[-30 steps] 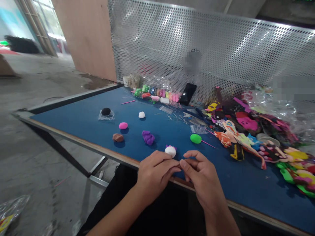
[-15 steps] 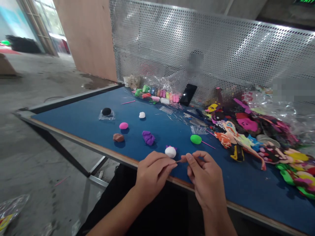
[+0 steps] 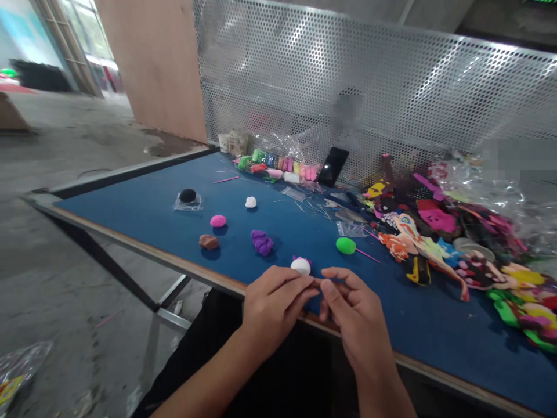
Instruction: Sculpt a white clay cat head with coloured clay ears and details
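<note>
My left hand (image 3: 275, 299) is closed in a pinch at the table's front edge. Its fingertips meet those of my right hand (image 3: 350, 305), whose fingers are curled with the thumb bent inward. Between them is a tiny bit of brown clay (image 3: 317, 281), mostly covered by the fingers. Just behind my left fingertips sits a white clay ball (image 3: 300, 266) with small purple points on top, its lower part hidden. A purple clay lump (image 3: 261, 242) lies farther left. Off to the right, a green clay oval (image 3: 346, 245) has a thin pink stick (image 3: 368, 255) in it.
On the blue table (image 3: 148, 215) lie a brown clay lump (image 3: 209, 242), a pink ball (image 3: 218, 221), a white piece (image 3: 250, 202) and a black ball (image 3: 188, 195) on plastic. Behind are bagged clay packs (image 3: 282, 165) and a phone (image 3: 333, 166). Colourful clay figures (image 3: 409, 238) crowd the right.
My hands have come closer together, the right one moving left. The thin brown strand that showed between the fingertips is now mostly covered. The things on the table have stayed put.
</note>
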### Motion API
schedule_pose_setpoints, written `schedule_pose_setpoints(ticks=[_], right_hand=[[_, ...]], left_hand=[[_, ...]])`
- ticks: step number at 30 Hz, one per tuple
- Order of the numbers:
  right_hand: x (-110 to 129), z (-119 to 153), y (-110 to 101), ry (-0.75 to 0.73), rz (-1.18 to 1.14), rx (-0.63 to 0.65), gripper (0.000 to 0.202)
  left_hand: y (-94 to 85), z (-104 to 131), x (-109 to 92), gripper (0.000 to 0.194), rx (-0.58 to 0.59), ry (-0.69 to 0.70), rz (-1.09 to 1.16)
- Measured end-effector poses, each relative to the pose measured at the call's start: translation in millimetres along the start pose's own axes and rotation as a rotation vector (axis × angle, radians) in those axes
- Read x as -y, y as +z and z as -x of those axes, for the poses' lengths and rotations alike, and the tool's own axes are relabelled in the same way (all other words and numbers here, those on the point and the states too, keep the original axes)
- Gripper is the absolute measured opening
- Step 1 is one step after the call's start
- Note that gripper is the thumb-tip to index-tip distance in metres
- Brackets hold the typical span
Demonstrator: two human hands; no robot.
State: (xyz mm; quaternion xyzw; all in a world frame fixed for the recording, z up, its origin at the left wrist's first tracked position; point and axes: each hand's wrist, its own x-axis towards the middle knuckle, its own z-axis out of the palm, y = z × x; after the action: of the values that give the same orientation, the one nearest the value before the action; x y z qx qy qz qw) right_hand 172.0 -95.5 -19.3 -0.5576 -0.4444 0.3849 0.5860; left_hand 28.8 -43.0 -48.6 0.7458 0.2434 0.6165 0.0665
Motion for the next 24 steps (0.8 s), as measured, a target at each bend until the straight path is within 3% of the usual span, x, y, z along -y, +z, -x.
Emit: schedule_pose_setpoints(ticks=[3, 7, 13, 16, 24], right_hand=[[-0.2, -1.2, -2.6, 0.052, -0.032, 0.020, 0.041], [-0.5, -3.3, -3.6, 0.037, -0.020, -0.029, 0.038], [-6.2, -6.5, -0.3, -0.043, -0.093, -0.215, 0.032], [-6.1, -4.6, 4.9, -0.079, -0.034, -0.291, 0.031], [1.1, 4.3, 6.8, -0.037, 0.056, -0.055, 0.028]], left_hand=[[-1.2, 0.4, 0.0, 0.015, 0.017, 0.011, 0.013], [-5.9, -2.5, -1.2, 0.014, 0.073, -0.063, 0.121], [-13.1, -8.4, -5.4, 0.010, 0.041, -0.206, 0.167], [-13.4, -9.0, -6.9, 0.009, 0.049, -0.212, 0.186], [-4.6, -3.4, -2.9, 0.012, 0.020, -0.097, 0.160]])
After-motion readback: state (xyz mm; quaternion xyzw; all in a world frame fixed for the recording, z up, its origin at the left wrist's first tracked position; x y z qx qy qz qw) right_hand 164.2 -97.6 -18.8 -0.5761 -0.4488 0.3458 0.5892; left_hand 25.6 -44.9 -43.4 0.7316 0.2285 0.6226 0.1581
